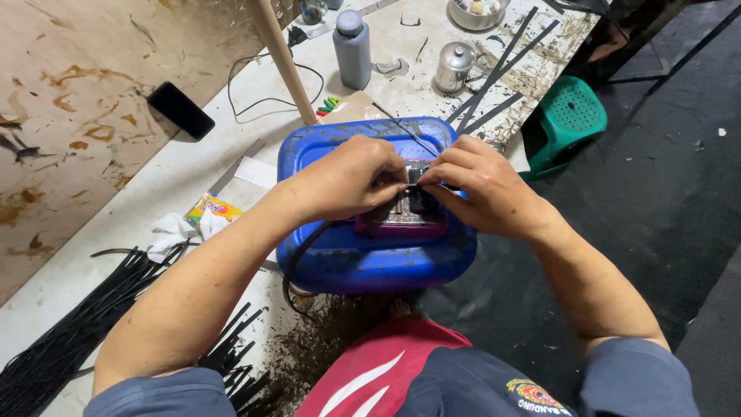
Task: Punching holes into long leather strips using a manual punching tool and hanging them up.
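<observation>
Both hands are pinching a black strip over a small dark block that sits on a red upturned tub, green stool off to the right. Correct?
Not quite: the upturned tub is blue, not red, as the head view shows. The rest holds: the left hand and right hand pinch a black strip over the small dark block on it, and the green stool stands off to the right.

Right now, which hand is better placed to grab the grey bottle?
Left, probably. The left hand lies nearer the bottle up on that side; the right hand would need to cross over.
</observation>
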